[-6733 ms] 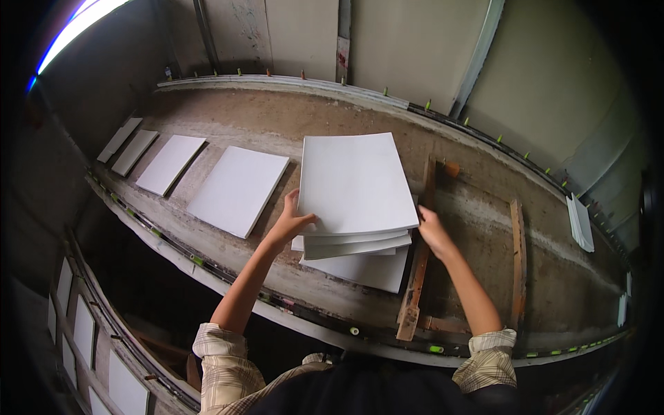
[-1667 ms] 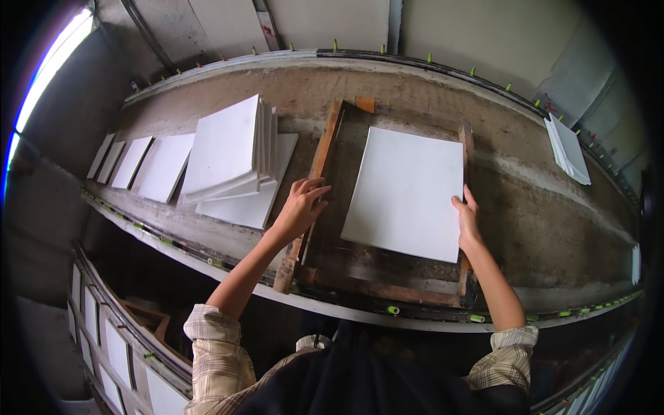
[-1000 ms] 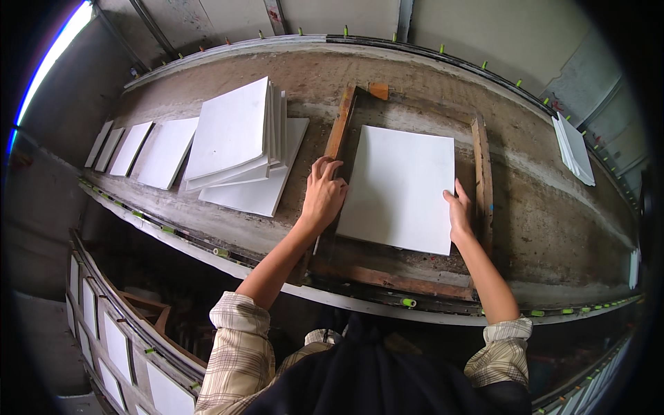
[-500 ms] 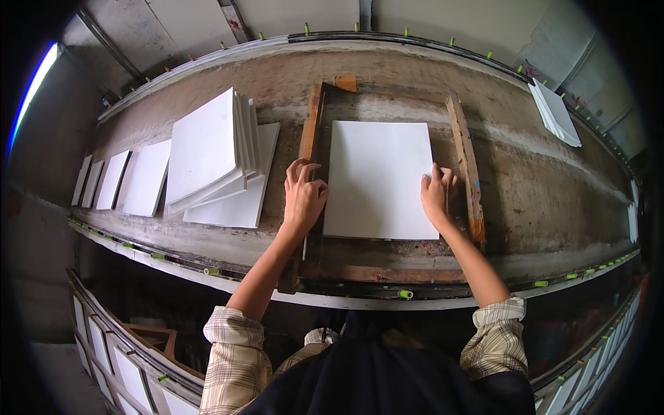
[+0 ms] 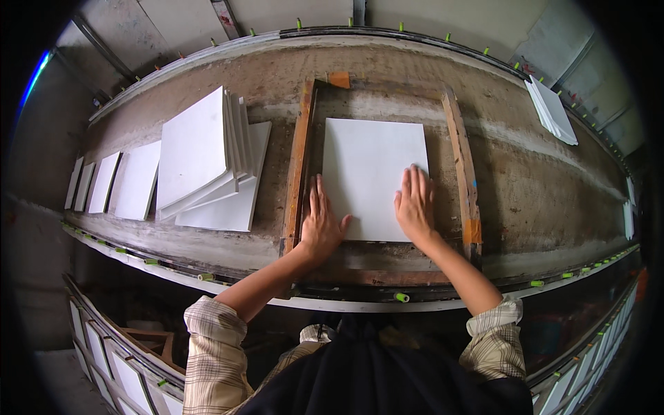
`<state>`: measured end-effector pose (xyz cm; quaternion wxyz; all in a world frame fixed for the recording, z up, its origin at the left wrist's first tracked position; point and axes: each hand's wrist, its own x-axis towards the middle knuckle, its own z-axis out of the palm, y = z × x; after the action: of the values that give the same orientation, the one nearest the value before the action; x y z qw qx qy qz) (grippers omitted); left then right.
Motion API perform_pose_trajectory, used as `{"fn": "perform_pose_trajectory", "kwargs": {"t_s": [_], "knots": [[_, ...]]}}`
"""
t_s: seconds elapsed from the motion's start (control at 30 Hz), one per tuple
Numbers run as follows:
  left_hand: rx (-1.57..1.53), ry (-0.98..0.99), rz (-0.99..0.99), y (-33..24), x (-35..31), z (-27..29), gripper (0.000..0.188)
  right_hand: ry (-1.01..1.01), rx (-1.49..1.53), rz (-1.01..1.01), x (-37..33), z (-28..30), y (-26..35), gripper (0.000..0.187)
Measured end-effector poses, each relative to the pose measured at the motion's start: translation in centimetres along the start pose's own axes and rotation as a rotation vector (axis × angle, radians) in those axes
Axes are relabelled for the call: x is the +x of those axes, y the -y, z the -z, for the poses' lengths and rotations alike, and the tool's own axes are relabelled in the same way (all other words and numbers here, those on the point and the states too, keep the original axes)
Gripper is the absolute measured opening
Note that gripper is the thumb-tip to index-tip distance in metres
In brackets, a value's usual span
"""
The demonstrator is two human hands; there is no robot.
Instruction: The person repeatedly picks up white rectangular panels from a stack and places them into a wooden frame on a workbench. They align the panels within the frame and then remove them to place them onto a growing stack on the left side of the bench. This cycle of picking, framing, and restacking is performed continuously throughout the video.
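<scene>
Along the near edge of the worktop (image 5: 539,200), green pegs (image 5: 402,297) stand out, and both forearms reach over it. Just beyond lies the near rail (image 5: 380,278) of a wooden frame, with a strip of brown surface between it and the white panel (image 5: 370,162).

The left hand (image 5: 321,223) is open, fingers straight and close together toward the far edge, thumb spread onto the panel's near left part; it lies along the panel's left edge, beside the left rail (image 5: 297,166). The right hand (image 5: 416,207) is flat, palm down on the panel's near right part, fingers extended toward the far edge. Neither grips anything.

The panel lies flat inside the frame, its long axis running from near to far, the far end leaning slightly left. Most of it stretches beyond the fingertips. Its left edge is close to the left rail; a wider gap separates it from the right rail (image 5: 458,152), and a strip of worktop shows at its far end too.

Left of the frame, a fanned white stack (image 5: 194,149) rests on another panel, with single panels (image 5: 138,181) farther left. An orange block (image 5: 339,79) marks the frame's far left corner; a white bundle (image 5: 551,114) sits at the worktop's far right.
</scene>
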<state>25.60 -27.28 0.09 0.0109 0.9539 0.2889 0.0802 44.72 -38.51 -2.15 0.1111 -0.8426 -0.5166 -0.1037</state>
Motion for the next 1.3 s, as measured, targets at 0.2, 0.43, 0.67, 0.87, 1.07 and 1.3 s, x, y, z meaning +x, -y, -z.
{"fn": "perform_pose_trajectory", "kwargs": {"t_s": [0.2,0.43,0.67,0.87,1.07,1.3], "knots": [[-0.026,0.042,-0.131,1.0,1.4,-0.6,0.092,0.136,0.161,0.209,-0.4,2.4,0.7,0.060],[-0.290,-0.070,-0.159,1.8,8.6,-2.2,0.104,0.165,0.230,0.336,3.9,1.5,-0.3,0.061],[-0.141,-0.035,-0.123,2.1,17.1,-4.0,0.087,0.116,0.186,0.403,14.0,-3.1,-2.7,0.051],[-0.169,-0.029,-0.085,2.2,20.0,-4.8,0.081,0.056,0.216,0.327,16.5,-4.7,-2.9,0.049],[-0.158,-0.189,0.107,2.2,19.0,-5.8,0.083,-0.019,0.010,-0.128,15.6,-5.2,-3.3,0.060],[-0.184,0.039,-0.152,-0.5,7.1,-2.1,0.093,-0.018,0.083,0.002,4.8,-1.4,-2.4,0.065]]}}
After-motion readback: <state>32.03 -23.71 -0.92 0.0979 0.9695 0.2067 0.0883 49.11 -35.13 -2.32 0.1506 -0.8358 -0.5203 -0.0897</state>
